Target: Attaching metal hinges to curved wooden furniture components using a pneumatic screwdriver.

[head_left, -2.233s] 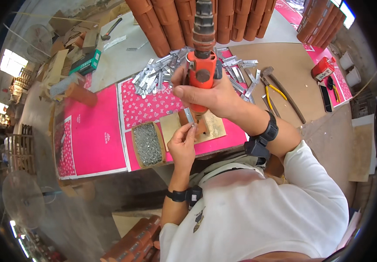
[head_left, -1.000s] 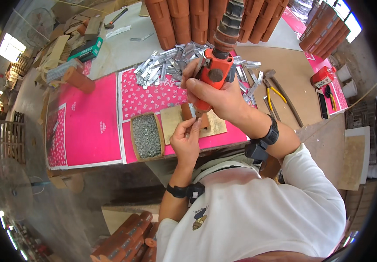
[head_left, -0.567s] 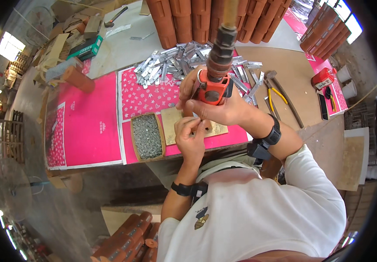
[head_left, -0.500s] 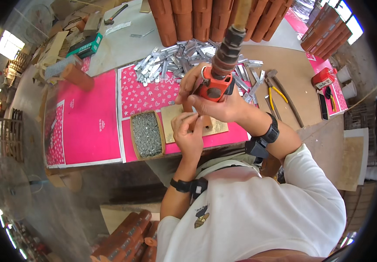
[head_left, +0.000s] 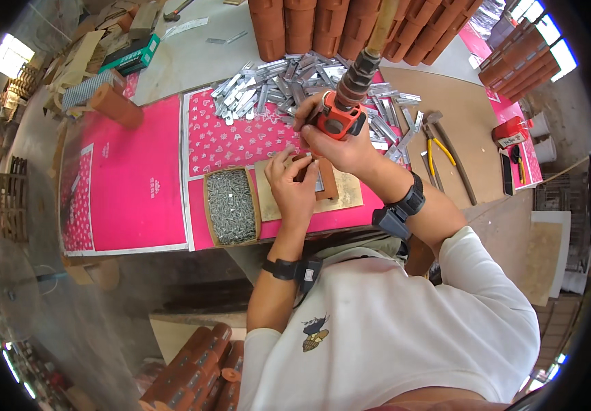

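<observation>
My right hand (head_left: 342,145) is wrapped around an orange-red and black power screwdriver (head_left: 342,116) with a long shaft rising above it. The tool's tip is hidden under the hand. Below and to the left, my left hand (head_left: 291,183) curls its fingers over a short terracotta-coloured block (head_left: 327,181). A small metal plate (head_left: 319,183) shows on the block beside the fingers. Under the block lies a pale wooden board (head_left: 349,196). An open cardboard box (head_left: 257,205) full of small screws stands just left of the board.
Loose metal brackets (head_left: 295,85) are heaped beyond my hands, before standing terracotta tubes (head_left: 330,31). Yellow-handled pliers (head_left: 434,154) and a hammer (head_left: 454,154) lie to the right, near a red container (head_left: 511,130). One tube (head_left: 116,107) lies far left on the pink table cover (head_left: 138,178).
The screwdriver and my right hand have moved up and away from the left fingers. My left fingers have gone from a pinch by the tool to curling over the block, which now shows more.
</observation>
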{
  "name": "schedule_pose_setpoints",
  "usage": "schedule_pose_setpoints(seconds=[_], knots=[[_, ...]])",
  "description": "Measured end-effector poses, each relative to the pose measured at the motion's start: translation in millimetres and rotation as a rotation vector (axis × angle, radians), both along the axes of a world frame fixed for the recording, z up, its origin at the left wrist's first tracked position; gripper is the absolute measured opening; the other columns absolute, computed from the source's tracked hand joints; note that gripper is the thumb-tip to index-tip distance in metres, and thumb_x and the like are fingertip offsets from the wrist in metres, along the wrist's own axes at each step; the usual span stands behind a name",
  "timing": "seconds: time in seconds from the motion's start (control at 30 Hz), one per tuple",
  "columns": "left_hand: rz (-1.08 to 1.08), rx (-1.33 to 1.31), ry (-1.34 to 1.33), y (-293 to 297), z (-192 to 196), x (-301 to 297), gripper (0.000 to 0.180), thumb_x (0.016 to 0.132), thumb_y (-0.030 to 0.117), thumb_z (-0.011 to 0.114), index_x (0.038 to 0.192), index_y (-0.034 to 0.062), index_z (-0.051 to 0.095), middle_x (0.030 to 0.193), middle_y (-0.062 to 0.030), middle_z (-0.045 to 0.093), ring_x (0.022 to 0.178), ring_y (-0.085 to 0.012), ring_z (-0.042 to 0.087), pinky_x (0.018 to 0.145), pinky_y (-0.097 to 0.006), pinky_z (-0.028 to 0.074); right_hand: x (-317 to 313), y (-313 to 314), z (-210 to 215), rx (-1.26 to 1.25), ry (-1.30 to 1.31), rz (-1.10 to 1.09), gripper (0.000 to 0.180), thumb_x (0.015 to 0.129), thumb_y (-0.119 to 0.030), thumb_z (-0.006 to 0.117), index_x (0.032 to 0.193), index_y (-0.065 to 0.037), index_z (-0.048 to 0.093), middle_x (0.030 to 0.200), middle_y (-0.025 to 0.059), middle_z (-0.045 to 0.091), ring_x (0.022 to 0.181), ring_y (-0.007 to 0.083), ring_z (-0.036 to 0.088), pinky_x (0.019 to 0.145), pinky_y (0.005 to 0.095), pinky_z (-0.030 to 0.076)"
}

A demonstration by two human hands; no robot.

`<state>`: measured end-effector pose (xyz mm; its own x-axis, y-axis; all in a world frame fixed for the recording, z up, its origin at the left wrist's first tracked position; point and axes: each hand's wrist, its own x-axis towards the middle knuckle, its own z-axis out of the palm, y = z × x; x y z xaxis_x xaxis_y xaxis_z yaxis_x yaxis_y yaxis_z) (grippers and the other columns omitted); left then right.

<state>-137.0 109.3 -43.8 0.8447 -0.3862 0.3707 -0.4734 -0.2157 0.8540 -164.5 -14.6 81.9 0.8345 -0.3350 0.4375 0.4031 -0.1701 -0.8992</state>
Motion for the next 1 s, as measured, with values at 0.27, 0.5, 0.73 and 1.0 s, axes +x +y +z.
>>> schedule_pose_setpoints(seconds=[0.27,0.5,0.73,1.0], knots=[[-0.096,-0.116,0.130,-2.4,-9.9,0.4,0.018,0.081,0.007,0.076,0.098,0.0004,0.073,0.124,-0.0150,0.061,0.109,-0.0270,0.061,0.091,-0.035,0.050,-0.7,3.2,-4.0,0.064,0.078,-0.040,0.018,0.080,0.001,0.064,0.097,0.001,0.064,0.088,0.0061,0.067,0.081,0.0123,0.064,0.074,0.0294,0.053],[-0.063,-0.180,0.189,-0.4,-2.4,-4.2,0.021,0.080,0.005,0.075,0.100,0.0008,0.071,0.116,-0.0126,0.065,0.105,-0.0254,0.063,0.091,-0.036,0.051,-0.1,-1.1,-1.6,-0.111,-0.005,0.026,0.020,0.082,0.006,0.061,0.101,0.001,0.058,0.093,0.0101,0.066,0.080,0.0127,0.064,0.071,0.0284,0.054],[-0.092,-0.042,0.053,-1.3,4.8,2.9,0.017,0.080,0.006,0.074,0.096,0.0031,0.074,0.109,-0.0122,0.068,0.104,-0.0297,0.062,0.091,-0.040,0.050,-2.9,-0.9,-2.5,-0.110,0.023,0.034,0.020,0.082,0.006,0.061,0.101,0.000,0.058,0.094,0.0097,0.066,0.082,0.0144,0.065,0.074,0.0292,0.054],[-0.112,-0.030,0.057,2.8,-6.0,4.3,0.023,0.079,0.008,0.075,0.102,0.0036,0.072,0.111,-0.0128,0.067,0.107,-0.0304,0.061,0.094,-0.041,0.049,-5.0,-1.3,-7.7,-0.186,-0.013,0.050,0.020,0.083,0.008,0.058,0.099,-0.001,0.053,0.096,0.0116,0.064,0.085,0.0161,0.065,0.074,0.0301,0.054]])
